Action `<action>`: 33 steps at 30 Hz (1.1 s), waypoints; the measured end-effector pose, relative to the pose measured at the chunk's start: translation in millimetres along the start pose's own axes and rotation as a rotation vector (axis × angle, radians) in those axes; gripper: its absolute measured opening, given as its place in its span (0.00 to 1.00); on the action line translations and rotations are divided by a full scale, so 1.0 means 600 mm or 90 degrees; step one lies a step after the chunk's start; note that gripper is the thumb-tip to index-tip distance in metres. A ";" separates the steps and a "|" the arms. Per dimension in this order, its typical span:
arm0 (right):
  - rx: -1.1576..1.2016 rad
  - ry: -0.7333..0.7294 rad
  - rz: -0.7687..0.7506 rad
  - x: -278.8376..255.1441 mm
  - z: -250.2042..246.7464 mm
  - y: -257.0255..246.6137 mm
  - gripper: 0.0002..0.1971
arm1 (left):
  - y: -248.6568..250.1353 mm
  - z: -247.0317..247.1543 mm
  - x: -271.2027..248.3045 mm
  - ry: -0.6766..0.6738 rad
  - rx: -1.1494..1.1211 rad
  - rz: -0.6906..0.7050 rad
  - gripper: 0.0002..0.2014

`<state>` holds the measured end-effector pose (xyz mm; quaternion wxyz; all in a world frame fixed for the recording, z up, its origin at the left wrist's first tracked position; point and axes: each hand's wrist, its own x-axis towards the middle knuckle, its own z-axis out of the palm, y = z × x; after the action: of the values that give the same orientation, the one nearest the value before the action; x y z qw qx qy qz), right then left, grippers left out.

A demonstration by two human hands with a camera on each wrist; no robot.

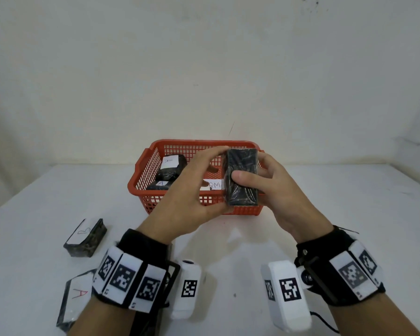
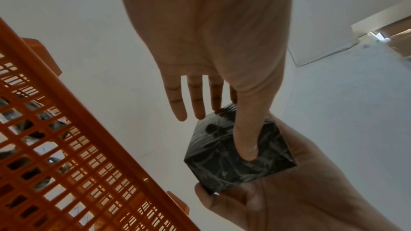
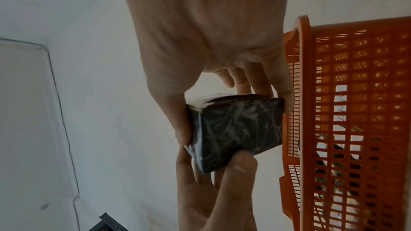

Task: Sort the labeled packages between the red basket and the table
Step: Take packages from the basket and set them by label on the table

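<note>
I hold a black wrapped package upright in both hands, just in front of and above the red basket. My left hand pinches it lengthwise, fingers over its top end and thumb at its lower end. My right hand grips it across, thumb on the near face. No label shows in the head view. In the right wrist view a white edge shows at the top of the package. In the left wrist view my thumb presses the package.
Inside the basket lie a black package with a white label, one marked A and a white label partly behind my hand. On the table to the left lie a package marked B and one marked A.
</note>
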<state>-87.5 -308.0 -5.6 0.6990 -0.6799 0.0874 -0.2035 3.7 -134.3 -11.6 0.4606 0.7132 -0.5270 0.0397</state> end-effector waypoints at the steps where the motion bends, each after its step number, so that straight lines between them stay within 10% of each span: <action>1: 0.007 -0.011 0.006 -0.001 0.000 -0.001 0.44 | -0.002 0.001 0.000 -0.003 0.004 0.001 0.45; 9: 0.061 -0.116 0.043 -0.010 -0.002 -0.004 0.29 | -0.004 -0.009 -0.003 0.043 0.028 0.064 0.43; 22: -0.031 0.021 -0.029 -0.009 0.004 -0.004 0.21 | 0.001 -0.014 0.000 0.014 0.005 0.029 0.49; 33: 0.064 -0.033 0.010 -0.006 -0.002 -0.003 0.33 | -0.012 -0.025 -0.004 -0.010 -0.105 -0.041 0.59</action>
<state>-91.4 -307.9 -4.6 0.7359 -0.6483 0.0640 -0.1845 15.0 -121.5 -8.8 0.5142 0.6900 -0.5088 -0.0243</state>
